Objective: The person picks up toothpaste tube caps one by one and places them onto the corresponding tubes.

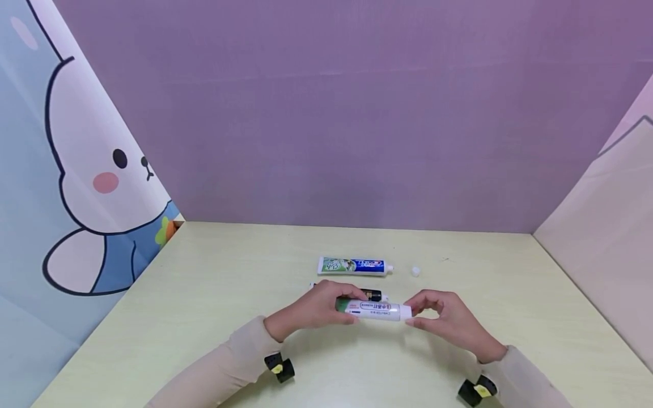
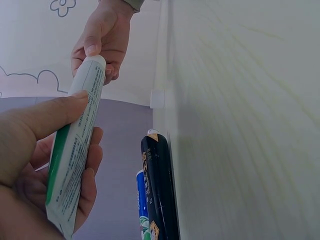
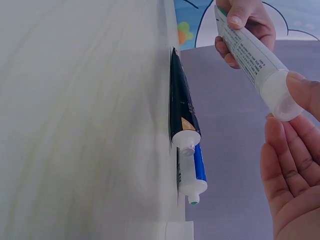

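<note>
My left hand [image 1: 326, 305] holds a white and green toothpaste tube [image 1: 374, 309] above the table, with its thumb along one side and fingers round the other. At the tube's right end, my right hand [image 1: 451, 318] pinches the white cap [image 3: 282, 97], which is on the tube. Behind them a black toothpaste tube [image 3: 182, 105] lies on the table, partly hidden by the left hand in the head view. Its nozzle shows bare. Farther back lies a blue and green toothpaste tube [image 1: 352, 266], also with a bare nozzle.
A small white cap [image 1: 415, 271] stands on the light wooden table [image 1: 229, 266], right of the blue and green tube. A purple panel [image 1: 352, 124] rises along the table's back edge. Printed cloths [image 1: 87, 170] flank the left and right sides.
</note>
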